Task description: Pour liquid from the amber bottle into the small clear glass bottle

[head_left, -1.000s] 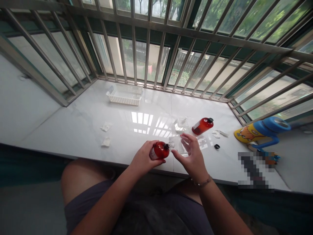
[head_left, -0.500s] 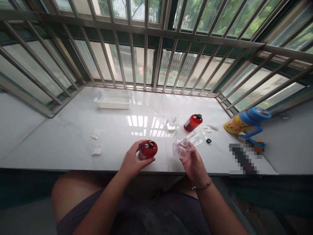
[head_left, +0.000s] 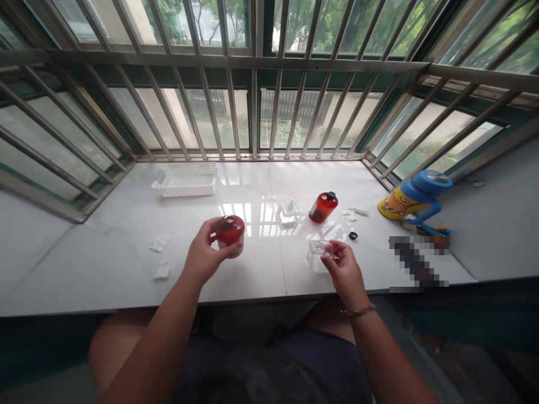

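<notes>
My left hand (head_left: 206, 247) is wrapped around a red bottle (head_left: 232, 235) with an uncapped black neck, keeping it upright over the white counter. To the right, a square clear glass bottle (head_left: 316, 259) appears to stand upright on the counter. My right hand (head_left: 346, 266) has its thumb and fingers closed at the glass bottle's upper right side; the exact grip is hard to make out through the glass. Beyond it are a second clear glass bottle (head_left: 289, 212) and a capped red bottle (head_left: 323, 207). A loose black cap (head_left: 353, 236) lies to the right.
A white perforated basket (head_left: 187, 191) stands at the back left. Two crumpled white pieces (head_left: 160, 272) lie at left, and more white scraps (head_left: 350, 214) at right. A blue and yellow flask (head_left: 410, 196) is at far right, near a blurred dark item (head_left: 416, 266). Metal bars (head_left: 252, 62) line the window.
The clear glass bottle has gone from tilted in my right hand to upright on the counter. My left hand has moved the red bottle left and slightly away from me. The view has shifted.
</notes>
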`<state>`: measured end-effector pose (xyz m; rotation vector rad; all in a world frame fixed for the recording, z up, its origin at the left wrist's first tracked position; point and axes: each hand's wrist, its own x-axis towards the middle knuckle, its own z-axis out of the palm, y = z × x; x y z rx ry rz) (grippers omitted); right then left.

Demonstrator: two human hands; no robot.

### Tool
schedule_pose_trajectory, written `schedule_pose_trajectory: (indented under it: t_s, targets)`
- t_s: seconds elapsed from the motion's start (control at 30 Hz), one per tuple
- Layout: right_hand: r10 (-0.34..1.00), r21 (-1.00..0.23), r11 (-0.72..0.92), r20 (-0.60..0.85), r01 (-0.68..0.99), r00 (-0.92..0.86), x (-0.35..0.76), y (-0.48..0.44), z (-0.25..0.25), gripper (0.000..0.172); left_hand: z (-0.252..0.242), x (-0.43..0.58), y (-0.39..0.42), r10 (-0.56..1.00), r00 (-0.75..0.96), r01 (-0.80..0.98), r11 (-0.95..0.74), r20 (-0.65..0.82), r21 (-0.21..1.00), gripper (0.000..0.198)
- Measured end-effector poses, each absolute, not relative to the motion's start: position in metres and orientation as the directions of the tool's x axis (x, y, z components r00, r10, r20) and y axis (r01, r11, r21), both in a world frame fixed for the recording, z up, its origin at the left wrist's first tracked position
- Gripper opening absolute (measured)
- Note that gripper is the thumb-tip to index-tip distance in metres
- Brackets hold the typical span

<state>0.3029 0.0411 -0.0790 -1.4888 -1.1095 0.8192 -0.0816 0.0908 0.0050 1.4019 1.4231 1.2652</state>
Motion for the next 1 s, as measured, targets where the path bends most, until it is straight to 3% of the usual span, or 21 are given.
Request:
schedule_pose_trajectory:
  t_s: [0.27,0.5,0.87,1.0]
  targets:
    - [0.934,-0.890,-0.084,0.087,0.449,0.347,0.329,0.035,-0.085,0.088,0.005,-0.120,0.141,0.951,-0.280,0.226,-0.070,0.134,0.972,0.083]
    - [0.915,-0.882,-0.135,0.063,0.451,0.398,0.332,0.037,-0.094,0.088,-0.020,-0.133,0.181,0.922,-0.362,0.181,-0.074,0.136,0.981,0.082]
    - [0.920,-0.803,-0.138,0.114,0.580,0.376,0.330,0.043,-0.107,0.093,-0.052,-0.110,0.188,0.954,-0.295,0.222,0.017,0.051,0.975,0.084]
    - [0.906,-0.752,-0.086,0.214,0.653,0.366,0.329,0.036,-0.111,0.099,-0.049,-0.113,0.186,0.960,-0.274,0.280,0.015,0.065,0.960,0.085]
